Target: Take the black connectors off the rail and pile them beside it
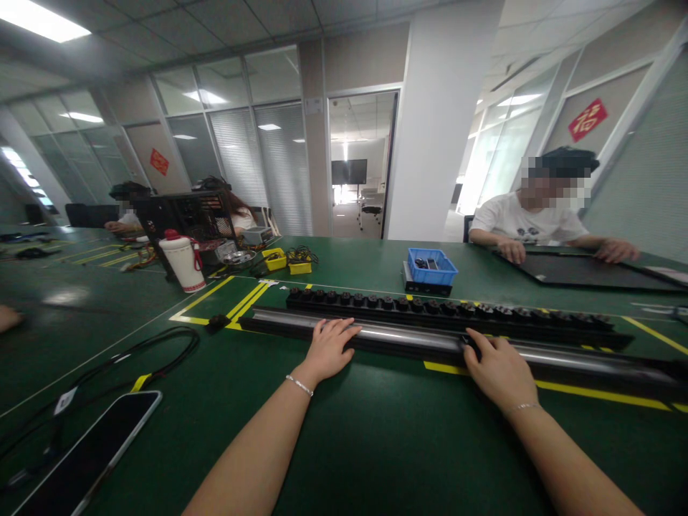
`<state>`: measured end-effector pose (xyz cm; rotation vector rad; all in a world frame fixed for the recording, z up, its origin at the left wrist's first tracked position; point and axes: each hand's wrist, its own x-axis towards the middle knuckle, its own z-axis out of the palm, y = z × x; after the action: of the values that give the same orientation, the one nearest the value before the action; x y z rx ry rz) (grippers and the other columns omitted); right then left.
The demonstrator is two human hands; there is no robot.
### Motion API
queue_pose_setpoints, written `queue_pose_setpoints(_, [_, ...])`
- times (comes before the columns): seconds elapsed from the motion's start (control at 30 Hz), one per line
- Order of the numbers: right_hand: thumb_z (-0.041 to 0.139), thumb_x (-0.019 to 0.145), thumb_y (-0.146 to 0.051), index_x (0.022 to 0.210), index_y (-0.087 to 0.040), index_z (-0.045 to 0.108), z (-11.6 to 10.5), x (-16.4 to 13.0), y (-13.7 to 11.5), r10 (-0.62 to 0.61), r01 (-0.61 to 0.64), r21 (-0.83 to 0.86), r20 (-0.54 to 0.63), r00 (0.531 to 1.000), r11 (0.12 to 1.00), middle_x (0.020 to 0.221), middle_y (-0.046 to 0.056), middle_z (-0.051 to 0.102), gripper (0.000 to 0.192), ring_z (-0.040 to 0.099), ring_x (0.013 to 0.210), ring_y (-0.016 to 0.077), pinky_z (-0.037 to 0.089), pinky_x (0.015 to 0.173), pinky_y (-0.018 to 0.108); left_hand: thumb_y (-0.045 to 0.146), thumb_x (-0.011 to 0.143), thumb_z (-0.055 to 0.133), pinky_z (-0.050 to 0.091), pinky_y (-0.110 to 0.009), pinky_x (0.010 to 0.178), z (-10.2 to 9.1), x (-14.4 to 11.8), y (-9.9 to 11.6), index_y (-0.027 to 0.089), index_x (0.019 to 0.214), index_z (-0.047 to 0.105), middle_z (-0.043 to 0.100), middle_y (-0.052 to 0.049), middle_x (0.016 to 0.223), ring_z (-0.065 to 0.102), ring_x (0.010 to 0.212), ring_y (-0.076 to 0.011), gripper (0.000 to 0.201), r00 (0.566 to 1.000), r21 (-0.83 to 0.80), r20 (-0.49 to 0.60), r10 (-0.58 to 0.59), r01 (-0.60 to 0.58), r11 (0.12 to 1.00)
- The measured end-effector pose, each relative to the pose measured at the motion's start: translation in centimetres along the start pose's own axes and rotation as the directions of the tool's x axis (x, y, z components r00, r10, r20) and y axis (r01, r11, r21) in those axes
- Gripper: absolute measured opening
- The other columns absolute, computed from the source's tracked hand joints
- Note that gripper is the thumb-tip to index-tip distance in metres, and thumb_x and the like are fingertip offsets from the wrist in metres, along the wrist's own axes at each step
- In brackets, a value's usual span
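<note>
Apparently both flat, left hand point(329, 348), right hand point(497, 367), on long rail point(408, 337)

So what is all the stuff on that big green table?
long rail: one, silver and black, lying across the table under both hands
strip of round knobs: one, black, just behind the rail
blue bin: one, blue, behind the strip
yellow boxes: two, yellow, far left of the bin
bottle: one, white with red lid, far left
phone: one, black, near left corner
cable: one, black, beside the phone
black panel: one, in front of a seated person at right
table: one, green with yellow lines
left hand: flat on the rail
right hand: resting on the rail
</note>
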<state>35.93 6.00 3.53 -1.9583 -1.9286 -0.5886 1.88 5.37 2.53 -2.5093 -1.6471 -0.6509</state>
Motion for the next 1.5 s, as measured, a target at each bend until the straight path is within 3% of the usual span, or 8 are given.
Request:
queue_pose_setpoints(0.5, [0.034, 0.087, -0.041, 0.124, -0.022, 0.052, -0.2, -0.1, -1.0, -0.008, 0.008, 0.000, 0.020, 1.000, 1.000, 0.089, 0.010, 0.055, 0.046, 0.054, 0.079, 0.0220, 0.043, 0.072, 0.033, 0.026, 0.077, 0.054, 0.015, -0.049, 0.105, -0.1, -0.1, 0.1, 0.038, 0.127, 0.041, 0.040, 0.003, 0.139, 0.035, 0.124, -0.0208, 0.052, 1.000, 0.008, -0.006, 0.005, -0.005, 1.000])
queue_pose_setpoints(0.8, [0.034, 0.088, -0.039, 0.125, -0.029, 0.051, -0.6, -0.2, -1.4, -0.102, 0.101, 0.029, 0.009, 0.995, 0.994, 0.089, 0.009, 0.056, 0.043, 0.054, 0.075, 0.0202, 0.042, 0.071, 0.034, 0.026, 0.077, 0.055, 0.015, -0.049, 0.106, -0.2, 0.0, 0.1, 0.037, 0.127, 0.041, 0.040, 0.002, 0.139, 0.035, 0.124, -0.0215, 0.053, 1.000, 0.011, 0.001, 0.000, 0.000, 1.000])
queue_pose_setpoints(1.07, [0.032, 0.088, -0.047, 0.114, -0.030, 0.060, -1.1, -0.6, -1.9, -0.171, 0.172, -0.001, 0.076, 0.982, 0.985, 0.097, 0.011, 0.057, 0.042, 0.053, 0.094, 0.0240, 0.037, 0.087, 0.042, 0.025, 0.077, 0.055, 0.013, -0.049, 0.106, -0.1, 0.0, 0.1, 0.037, 0.126, 0.041, 0.040, 0.003, 0.139, 0.035, 0.124, -0.0215, 0.053, 1.000, 0.008, 0.006, -0.005, 0.005, 1.000])
queue_pose_setpoints(1.2, [0.033, 0.086, -0.051, 0.117, -0.029, 0.057, -1.3, -0.9, -2.8, -0.137, 0.137, 0.010, 0.109, 0.985, 0.991, 0.106, 0.012, 0.055, 0.044, 0.051, 0.101, 0.0264, 0.033, 0.091, 0.048, 0.025, 0.077, 0.055, 0.014, -0.049, 0.106, -0.1, 0.0, 0.1, 0.037, 0.126, 0.042, 0.041, 0.002, 0.139, 0.035, 0.124, -0.0214, 0.052, 1.000, 0.007, 0.008, -0.005, 0.005, 1.000])
queue_pose_setpoints(1.5, [0.042, 0.082, -0.042, 0.122, -0.027, 0.052, -1.1, -1.2, -4.4, -0.188, 0.186, 0.038, 0.093, 0.978, 0.982, 0.112, 0.012, 0.055, 0.044, 0.048, 0.109, 0.0270, 0.027, 0.097, 0.049, 0.026, 0.077, 0.055, 0.014, -0.048, 0.106, -0.1, 0.0, 0.1, 0.037, 0.126, 0.042, 0.040, 0.003, 0.139, 0.035, 0.124, -0.0211, 0.052, 1.000, 0.008, 0.006, -0.004, 0.004, 1.000])
